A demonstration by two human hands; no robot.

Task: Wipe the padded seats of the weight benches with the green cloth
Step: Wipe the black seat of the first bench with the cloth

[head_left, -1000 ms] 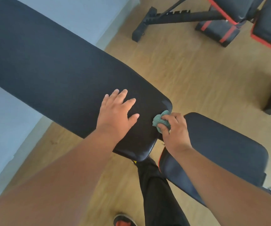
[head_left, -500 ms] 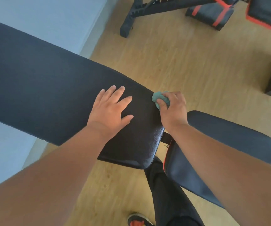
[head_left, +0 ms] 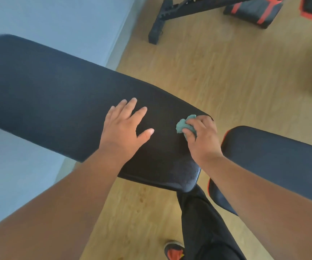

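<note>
A long black padded back pad [head_left: 54,102] of a weight bench stretches from the left to the middle. My left hand [head_left: 125,132] lies flat on it, fingers spread. My right hand [head_left: 202,139] presses a crumpled green cloth [head_left: 184,125] onto the pad near its right end. A second black pad, the seat [head_left: 275,156] with red trim, sits just to the right across a narrow gap, partly hidden by my right forearm.
A light blue wall [head_left: 57,25] runs along the left. Another black and red bench [head_left: 217,8] stands on the wooden floor [head_left: 226,72] at the top. My black trouser leg [head_left: 203,222] and shoe [head_left: 174,252] are below the pads.
My right hand with the cloth slid up along the pad's right end, then inward onto its top surface. The left hand stayed flat on the pad.
</note>
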